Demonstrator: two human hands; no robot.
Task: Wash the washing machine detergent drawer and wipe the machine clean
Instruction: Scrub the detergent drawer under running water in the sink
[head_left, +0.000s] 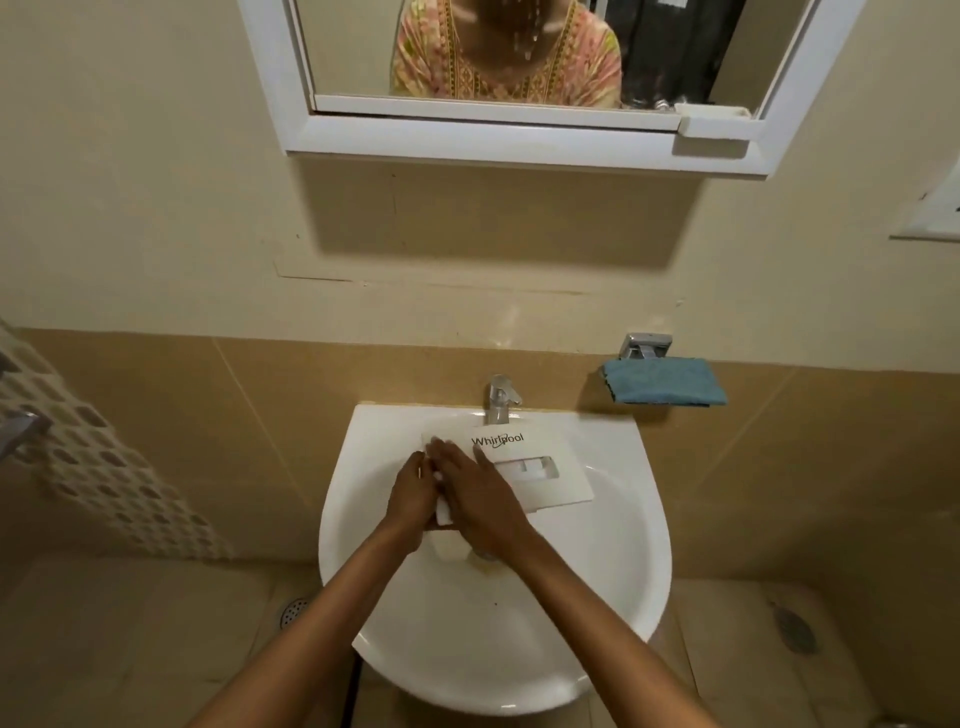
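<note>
Fig.: two bare forearms reach over a white ceramic basin (597, 613), both hands on the drawer.
Detail: on my feed the L hand (413, 499) curls round the left side of the white plastic detergent drawer (545, 483) w/ "Whirlpool" front; the R hand (478, 493) lies across it, fingers fairly straight, not gripping. Drawer sits in the basin just below the chrome tap (501, 397); a folded blue cloth (665, 382) lies on a wall holder to the right.

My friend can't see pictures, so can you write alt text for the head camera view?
Two hands hold a white Whirlpool detergent drawer over a washbasin, by the tap; the left hand grips it, the right hand lies flat on it. A folded blue cloth sits on a wall holder at right.
</note>
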